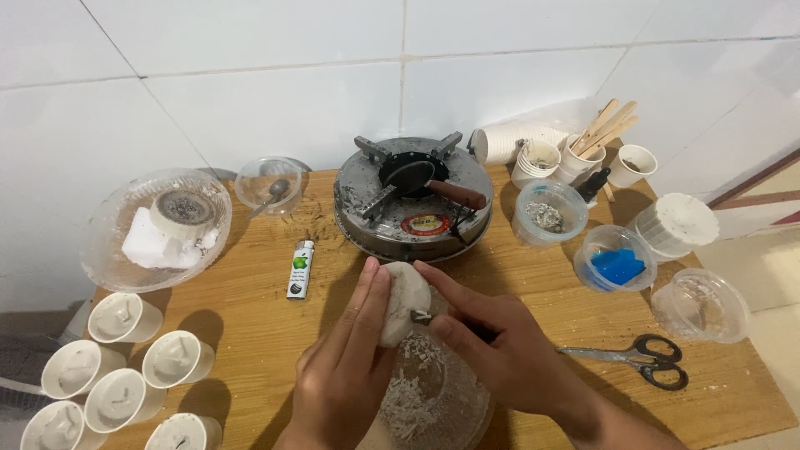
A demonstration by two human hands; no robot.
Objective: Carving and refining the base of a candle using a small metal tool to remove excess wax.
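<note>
While the left hand (pixel 346 367) wraps its curled fingers around a white wax block (pixel 403 302), the right hand (pixel 500 346) pinches a small metal blade (pixel 422 317) against the block's lower edge, fingers closed on the tool. Both hands hover above a clear plastic bowl (pixel 467 408) holding white shavings, near the front of the wooden table (pixel 250 308). Behind them stands a round metal stove (pixel 412 200); scissors (pixel 637 358) lie to the right, and wax-filled paper cups (pixel 125 367) cluster at the left.

White wax lump (pixel 406 302), blue bits in clear tub (pixel 617 265), black-handled scissors (pixel 642 357), tan wood table (pixel 250 300), white wall tiles (pixel 250 83).
</note>
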